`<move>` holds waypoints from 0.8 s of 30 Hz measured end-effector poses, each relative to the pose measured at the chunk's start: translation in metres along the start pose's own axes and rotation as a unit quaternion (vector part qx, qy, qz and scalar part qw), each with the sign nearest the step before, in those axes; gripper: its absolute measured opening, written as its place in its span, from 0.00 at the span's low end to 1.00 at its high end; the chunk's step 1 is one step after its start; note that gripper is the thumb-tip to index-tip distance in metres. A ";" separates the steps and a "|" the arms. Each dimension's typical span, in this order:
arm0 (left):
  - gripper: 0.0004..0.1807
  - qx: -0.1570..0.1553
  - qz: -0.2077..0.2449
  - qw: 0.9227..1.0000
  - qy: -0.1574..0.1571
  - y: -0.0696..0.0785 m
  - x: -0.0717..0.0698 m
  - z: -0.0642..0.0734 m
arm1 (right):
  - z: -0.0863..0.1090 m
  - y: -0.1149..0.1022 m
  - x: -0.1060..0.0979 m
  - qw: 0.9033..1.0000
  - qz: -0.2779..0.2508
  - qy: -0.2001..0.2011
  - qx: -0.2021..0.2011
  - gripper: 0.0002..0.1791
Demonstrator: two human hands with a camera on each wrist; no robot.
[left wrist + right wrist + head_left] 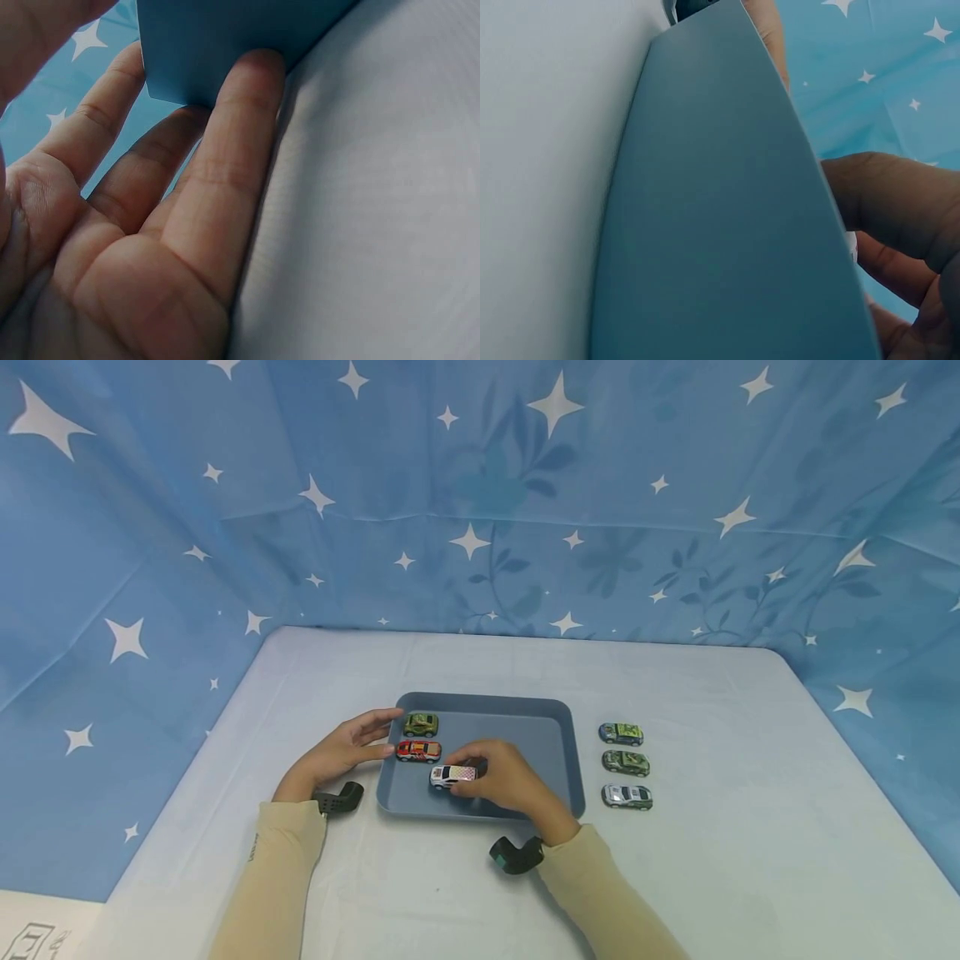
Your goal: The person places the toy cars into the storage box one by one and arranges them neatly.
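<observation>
My right hand (501,774) pinches a white toy car (452,776) with a pinkish pattern, over the front left part of a grey-blue tray (525,702). In the right wrist view the tray's wall (712,195) hides nearly all of the car. Against the tray's left side rests my left hand (347,748), fingers extended; in the left wrist view its fingertips touch the tray's outer wall (202,45). Inside, by the left rim, a green toy car (421,724) stands behind a red and orange toy car (418,751).
Right of the tray, three more toy cars form a column on the white-covered table (750,827): a blue-green one (621,733), a camouflage green one (626,763) and a silver one (627,797). A blue star-patterned curtain (420,477) hangs behind the table.
</observation>
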State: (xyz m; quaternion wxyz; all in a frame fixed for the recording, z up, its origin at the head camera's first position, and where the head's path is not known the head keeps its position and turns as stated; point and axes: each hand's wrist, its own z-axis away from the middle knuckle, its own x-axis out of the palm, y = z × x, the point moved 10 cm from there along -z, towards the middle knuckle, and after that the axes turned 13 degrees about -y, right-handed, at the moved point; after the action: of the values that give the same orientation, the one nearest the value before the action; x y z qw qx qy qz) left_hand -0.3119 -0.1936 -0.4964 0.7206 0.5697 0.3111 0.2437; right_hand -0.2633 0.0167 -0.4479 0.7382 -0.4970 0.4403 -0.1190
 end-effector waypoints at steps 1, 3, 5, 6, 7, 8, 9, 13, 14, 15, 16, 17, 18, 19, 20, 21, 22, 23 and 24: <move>0.38 0.000 0.000 1.000 0.000 0.000 0.000 0.000 | -0.001 -0.001 0.001 1.000 0.003 0.000 0.000 0.17; 0.38 0.001 -0.003 1.000 -0.001 0.000 0.000 0.000 | -0.003 -0.003 0.003 1.000 0.007 0.002 0.002 0.17; 0.38 0.003 -0.004 1.000 -0.002 0.000 0.000 0.000 | -0.005 -0.004 0.004 1.000 0.009 0.004 0.006 0.17; 0.39 0.005 -0.005 1.000 -0.003 0.000 0.000 0.000 | -0.006 -0.005 0.004 1.000 0.010 0.006 0.008 0.17; 0.39 0.007 -0.005 1.000 -0.005 0.000 0.001 0.000 | -0.007 -0.005 0.005 1.000 0.009 0.007 0.010 0.17; 0.39 0.008 -0.006 1.000 -0.006 0.000 0.001 0.000 | -0.008 -0.005 0.006 1.000 0.007 0.008 0.013 0.17; 0.39 0.009 -0.005 1.000 -0.007 0.000 0.001 0.000 | -0.009 -0.005 0.006 1.000 0.006 0.009 0.015 0.17; 0.39 0.009 -0.009 1.000 -0.008 0.001 0.001 0.000 | -0.013 -0.005 0.009 1.000 0.007 0.008 0.019 0.16; 0.39 0.009 -0.009 1.000 -0.008 0.001 0.001 0.000 | -0.014 -0.005 0.010 1.000 0.007 0.007 0.020 0.16; 0.39 0.008 -0.008 1.000 -0.007 0.001 0.001 0.000 | -0.016 -0.006 0.011 1.000 0.011 0.007 0.019 0.16; 0.39 0.008 -0.007 1.000 -0.007 0.001 0.001 0.000 | -0.017 -0.006 0.012 1.000 0.014 0.007 0.018 0.16; 0.39 0.007 -0.006 1.000 -0.006 0.000 0.001 0.000 | -0.018 -0.007 0.013 1.000 0.015 0.006 0.019 0.16; 0.39 0.007 -0.007 1.000 -0.006 0.000 0.001 0.000 | -0.019 -0.008 0.013 1.000 0.019 0.005 0.017 0.16; 0.39 0.006 -0.005 1.000 -0.006 0.000 0.000 0.000 | -0.021 -0.009 0.014 1.000 0.019 0.005 0.018 0.16; 0.39 0.005 -0.005 1.000 -0.004 0.000 0.000 0.000 | -0.022 -0.009 0.015 1.000 0.018 0.004 0.021 0.16; 0.39 0.004 -0.006 1.000 -0.003 -0.001 0.000 -0.001 | -0.023 -0.010 0.016 1.000 0.018 0.004 0.023 0.16; 0.39 0.005 -0.010 1.000 -0.004 0.000 0.000 -0.001 | -0.024 -0.011 0.016 1.000 0.015 0.003 0.027 0.16; 0.38 0.006 -0.011 1.000 -0.003 0.000 -0.001 -0.001 | -0.025 -0.011 0.017 0.999 0.013 0.002 0.031 0.16; 0.38 0.006 -0.011 1.000 -0.003 0.000 -0.001 -0.001 | -0.026 -0.012 0.018 0.999 0.012 0.002 0.035 0.16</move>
State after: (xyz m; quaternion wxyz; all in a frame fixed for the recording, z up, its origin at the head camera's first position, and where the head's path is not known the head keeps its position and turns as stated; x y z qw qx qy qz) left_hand -0.3134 -0.1932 -0.4969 0.7209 0.5712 0.3166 0.2320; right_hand -0.2698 -0.0162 -0.4508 0.7553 -0.4656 0.4436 -0.1266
